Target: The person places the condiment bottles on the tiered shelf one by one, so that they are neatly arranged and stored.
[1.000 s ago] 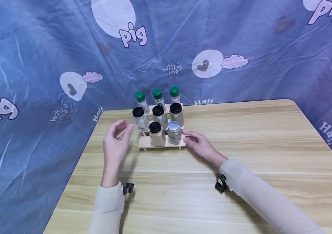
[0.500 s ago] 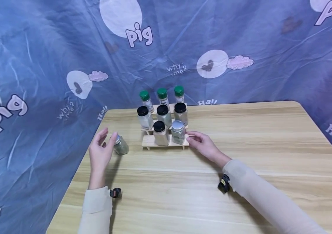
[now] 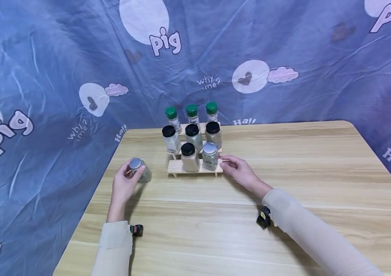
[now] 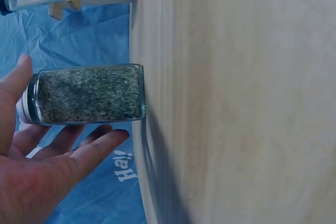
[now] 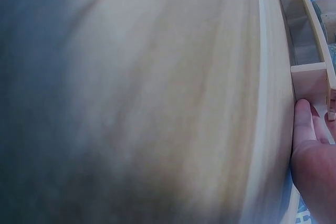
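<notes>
A glass spice jar (image 4: 89, 95) with a silver lid and green flakes inside stands on the table, left of the rack. My left hand (image 3: 124, 186) holds it near the lid, thumb on one side and fingers on the other. At the right end of a three-step wooden rack (image 3: 174, 167), my right hand (image 3: 240, 174) grips the lowest step. In the right wrist view, fingertips (image 5: 303, 111) meet the rack's end piece; the rest of that grip is partly cut off. On the lowest step sit a black-lidded jar (image 3: 190, 159) and a silver-lidded jar (image 3: 211, 157).
Black-lidded jars (image 3: 172, 141) fill the middle step. Green-capped bottles (image 3: 193, 113) line the top step. Behind the wooden table (image 3: 195, 230) hangs a blue printed cloth (image 3: 195, 46), which also runs along its left side.
My left hand moved left from beside the rack, then came in around the silver-lidded jar at its lid. The head view shifted slightly. My right hand stayed at the rack's end.
</notes>
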A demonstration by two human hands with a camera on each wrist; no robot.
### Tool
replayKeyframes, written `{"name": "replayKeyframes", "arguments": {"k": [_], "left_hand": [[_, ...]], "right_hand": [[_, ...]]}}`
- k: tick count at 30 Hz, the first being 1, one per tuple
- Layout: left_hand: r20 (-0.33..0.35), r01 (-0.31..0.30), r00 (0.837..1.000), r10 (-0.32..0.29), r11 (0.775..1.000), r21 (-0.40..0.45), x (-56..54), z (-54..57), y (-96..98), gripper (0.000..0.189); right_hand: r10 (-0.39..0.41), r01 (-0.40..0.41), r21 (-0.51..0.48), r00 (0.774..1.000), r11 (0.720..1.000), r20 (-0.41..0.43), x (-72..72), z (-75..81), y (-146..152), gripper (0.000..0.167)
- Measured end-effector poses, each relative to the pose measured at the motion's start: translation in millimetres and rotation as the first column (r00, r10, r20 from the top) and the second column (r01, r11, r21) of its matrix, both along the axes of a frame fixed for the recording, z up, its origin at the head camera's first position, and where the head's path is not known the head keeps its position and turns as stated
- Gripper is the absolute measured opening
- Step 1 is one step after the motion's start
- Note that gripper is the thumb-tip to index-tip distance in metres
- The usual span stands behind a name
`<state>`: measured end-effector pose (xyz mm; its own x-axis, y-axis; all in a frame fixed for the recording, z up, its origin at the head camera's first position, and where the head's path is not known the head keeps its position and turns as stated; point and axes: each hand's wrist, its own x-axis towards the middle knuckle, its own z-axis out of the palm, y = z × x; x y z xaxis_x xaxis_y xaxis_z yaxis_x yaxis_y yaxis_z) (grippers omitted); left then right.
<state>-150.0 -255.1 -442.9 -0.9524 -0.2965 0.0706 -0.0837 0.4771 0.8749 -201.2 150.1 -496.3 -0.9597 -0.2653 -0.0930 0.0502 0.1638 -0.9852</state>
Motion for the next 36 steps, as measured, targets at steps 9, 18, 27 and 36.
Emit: {"name": "replayKeyframes", "arguments": {"k": [9,18,27,36], "left_hand": [[-0.023,-0.015,1.000,0.014,0.999,-0.033,1.1,-2.6,0.2,0.056],[-0.064,-0.004,0.998,0.000,0.998,-0.058,5.2,0.5,8.9,0.054],[-0.113,0.043,0.992,-0.048,0.998,-0.041,1.8,21.5,34.0,0.051],[-0.163,0.151,0.975,-0.148,0.989,0.008,-4.6,32.6,69.3,0.050]], "right_hand": [[0.011,-0.011,0.023,1.000,1.000,-0.006,1.3,2.4,1.8,0.047],[0.007,-0.007,0.004,1.000,1.000,-0.007,1.1,1.5,0.7,0.045],[0.004,-0.004,-0.016,1.000,1.000,-0.013,0.1,1.1,0.8,0.046],[0.000,0.000,0.014,1.000,1.000,-0.005,2.4,2.0,0.7,0.045]]}}
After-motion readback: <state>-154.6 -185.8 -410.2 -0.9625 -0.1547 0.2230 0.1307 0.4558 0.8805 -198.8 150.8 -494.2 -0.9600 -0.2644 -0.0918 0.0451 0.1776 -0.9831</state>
